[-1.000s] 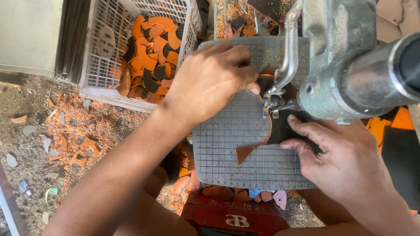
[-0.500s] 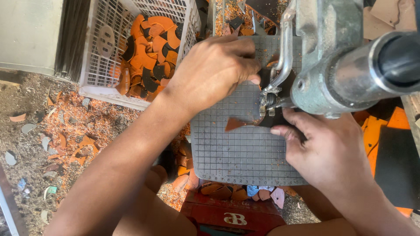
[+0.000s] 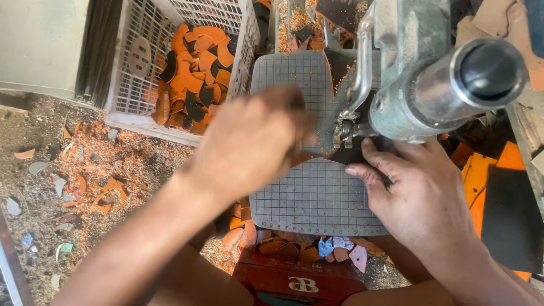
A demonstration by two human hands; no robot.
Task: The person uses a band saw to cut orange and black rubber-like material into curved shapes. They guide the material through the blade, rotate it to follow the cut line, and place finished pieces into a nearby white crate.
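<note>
Countless scraps (image 3: 96,187) around gridded table (image 3: 317,198)

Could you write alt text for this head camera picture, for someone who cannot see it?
Seen from above, a person's right hand presses on a grey gridded work plate beneath a metal machine head, while the blurred left hand hovers over the plate. A white plastic basket of orange and dark cut pieces sits to the left, with scraps on the ground.

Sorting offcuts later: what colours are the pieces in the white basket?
Orange and black pieces, seen in the head view.
</note>
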